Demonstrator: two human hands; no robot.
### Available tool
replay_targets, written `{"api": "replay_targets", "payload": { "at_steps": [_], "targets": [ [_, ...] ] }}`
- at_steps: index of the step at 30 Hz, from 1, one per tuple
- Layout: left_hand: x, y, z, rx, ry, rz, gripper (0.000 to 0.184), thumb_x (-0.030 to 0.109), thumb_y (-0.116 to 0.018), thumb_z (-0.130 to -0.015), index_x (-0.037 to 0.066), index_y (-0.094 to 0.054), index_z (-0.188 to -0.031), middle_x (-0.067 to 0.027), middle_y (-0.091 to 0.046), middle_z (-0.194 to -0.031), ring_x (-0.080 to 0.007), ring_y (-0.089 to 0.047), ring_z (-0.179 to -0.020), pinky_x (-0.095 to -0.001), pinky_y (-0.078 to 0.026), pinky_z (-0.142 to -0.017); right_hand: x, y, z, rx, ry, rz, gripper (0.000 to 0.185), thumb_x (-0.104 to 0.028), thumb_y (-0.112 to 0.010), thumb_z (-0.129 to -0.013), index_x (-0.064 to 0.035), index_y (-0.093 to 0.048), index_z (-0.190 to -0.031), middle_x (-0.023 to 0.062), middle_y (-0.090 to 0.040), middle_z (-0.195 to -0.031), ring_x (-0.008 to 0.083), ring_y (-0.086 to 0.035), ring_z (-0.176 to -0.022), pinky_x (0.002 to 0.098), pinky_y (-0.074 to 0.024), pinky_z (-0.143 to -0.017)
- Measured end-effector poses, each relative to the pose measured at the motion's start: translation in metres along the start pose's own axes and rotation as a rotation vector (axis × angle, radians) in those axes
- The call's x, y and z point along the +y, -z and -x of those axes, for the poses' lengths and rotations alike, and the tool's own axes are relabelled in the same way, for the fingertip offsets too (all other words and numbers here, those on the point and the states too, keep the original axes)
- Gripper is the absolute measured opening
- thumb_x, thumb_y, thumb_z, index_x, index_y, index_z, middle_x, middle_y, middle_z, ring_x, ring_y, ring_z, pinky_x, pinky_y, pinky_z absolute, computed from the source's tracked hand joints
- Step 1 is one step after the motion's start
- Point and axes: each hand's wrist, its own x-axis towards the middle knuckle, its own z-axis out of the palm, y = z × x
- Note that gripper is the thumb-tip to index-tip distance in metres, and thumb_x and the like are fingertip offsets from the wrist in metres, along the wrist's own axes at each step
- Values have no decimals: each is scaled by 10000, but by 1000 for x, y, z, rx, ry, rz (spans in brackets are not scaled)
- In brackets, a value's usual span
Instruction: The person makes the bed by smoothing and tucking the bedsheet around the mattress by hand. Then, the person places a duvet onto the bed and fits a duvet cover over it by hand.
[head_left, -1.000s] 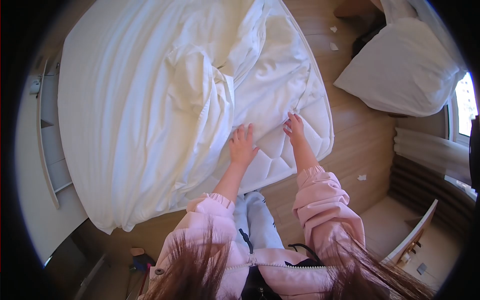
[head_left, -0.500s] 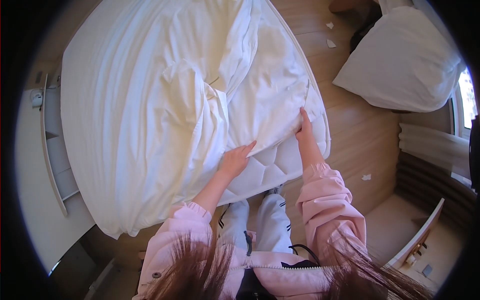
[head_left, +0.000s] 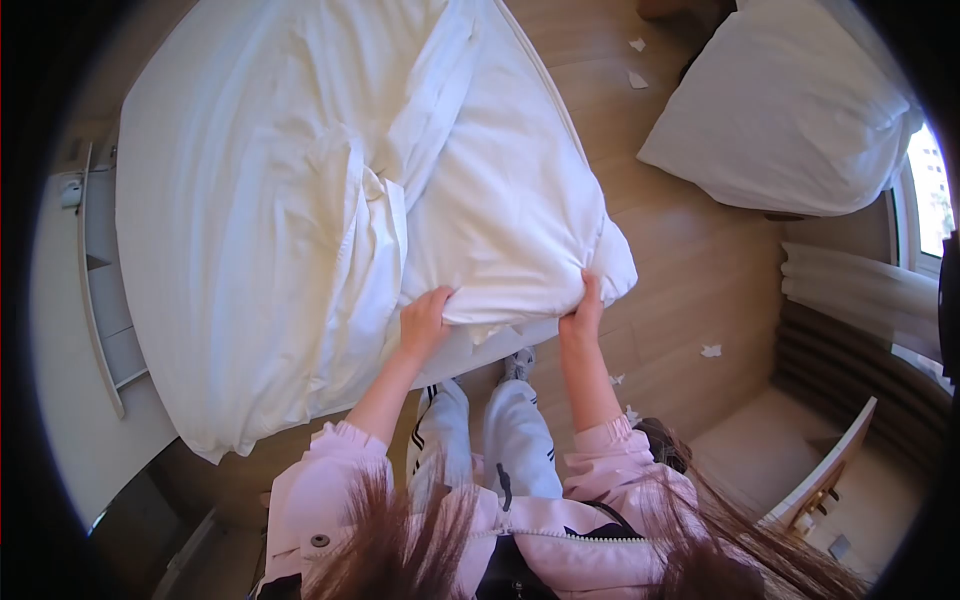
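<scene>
White fabric (head_left: 510, 200) is stretched over the near right corner of a mattress, whose quilted surface is now covered there. My left hand (head_left: 425, 322) grips the fabric's near edge, fingers curled into it. Close to the corner, my right hand (head_left: 584, 308) pinches the same fabric, pulling creases toward its fingers. A loose, bunched white sheet (head_left: 240, 220) lies in long folds over the left part of the bed, left of my left hand.
A large white cloth bundle (head_left: 790, 120) rests at the upper right near a window (head_left: 932, 195). Paper scraps (head_left: 711, 351) lie on the wooden floor (head_left: 670, 260). Open shelving (head_left: 108, 270) stands at the left, a curtain (head_left: 850, 285) at the right.
Both hands have closed on the fabric and drawn it toward me over the quilted corner. My left hand has shifted left, and my right hand has come lower.
</scene>
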Motion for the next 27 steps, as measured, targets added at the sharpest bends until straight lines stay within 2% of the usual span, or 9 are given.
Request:
{"api": "replay_targets", "payload": {
  "at_steps": [5, 8, 10, 11, 13, 17, 20, 22, 27],
  "targets": [
    [23, 41, -1, 5, -35, 115, 268, 50, -518, -605, 82, -502, -870, -106, -550, -652, -280, -547, -614, -363, -422, -534, -29, -13, 27, -138, -166, -146, 533, -195, -550, -687, 50, -363, -1122, 130, -452, -1093, 233, -447, -999, 320, -357, -874],
    [32, 47, -7, -63, 137, 41, 347, 49, -533, -597, 108, -529, -939, -108, -564, -653, -281, -550, -601, -361, -430, -533, -43, -28, 32, -235, -121, -60, 521, -186, -548, -692, 48, -365, -1121, 127, -450, -1099, 231, -444, -1005, 323, -355, -877],
    [18, 37, -4, -47, -84, 35, 498, 27, -547, -574, 150, -513, -1055, -115, -566, -648, -286, -551, -584, -358, -436, -529, -32, -22, 27, -205, -114, -63, 522, -182, -556, -693, 55, -366, -1118, 129, -446, -1102, 228, -441, -1005, 315, -356, -870],
    [12, 32, -2, -46, -84, 32, 498, 27, -547, -574, 150, -513, -1055, -115, -566, -648, -286, -551, -584, -358, -436, -529, -23, -19, 20, -171, -115, -64, 523, -178, -564, -694, 62, -368, -1115, 130, -441, -1104, 225, -439, -1005, 308, -358, -863],
    [8, 13, 5, -234, -41, -6, 565, 31, -537, -580, 183, -479, -1121, -126, -566, -647, -286, -554, -590, -353, -443, -542, -9, 1, 8, -105, -118, -55, 517, -168, -562, -697, 65, -368, -1116, 131, -439, -1109, 225, -442, -1001, 307, -360, -860],
    [26, -6, 32, -280, -86, 15, 549, 32, -510, -598, 177, -475, -1126, -129, -565, -641, -284, -554, -583, -351, -444, -543, -17, 48, 9, 10, -65, 29, 499, -143, -553, -700, 55, -372, -1121, 121, -464, -1082, 227, -458, -989, 317, -375, -859],
    [46, -33, 73, -310, -122, 122, 530, 10, -489, -617, 167, -481, -1122, -137, -583, -726, -274, -566, -621, -340, -455, -557, -28, 100, 29, 33, -8, 84, 513, -128, -557, -710, 42, -351, -1148, 113, -443, -1116, 220, -446, -1010, 319, -371, -863],
    [54, -50, 90, -422, -119, 108, 482, 32, -492, -652, 138, -479, -1121, -133, -585, -736, -275, -563, -607, -343, -452, -542, -31, 127, 31, 99, 69, 196, 517, -114, -555, -731, 24, -329, -1175, 103, -411, -1158, 208, -425, -1037, 310, -357, -870],
    [58, -68, 93, -318, -129, 146, 494, 28, -480, -656, 129, -458, -1139, -127, -585, -740, -274, -561, -613, -346, -446, -534, -12, 161, 7, 27, 151, 359, 517, -120, -550, -758, 10, -311, -1198, 86, -388, -1189, 189, -394, -1068, 290, -330, -879]
  ]
}}
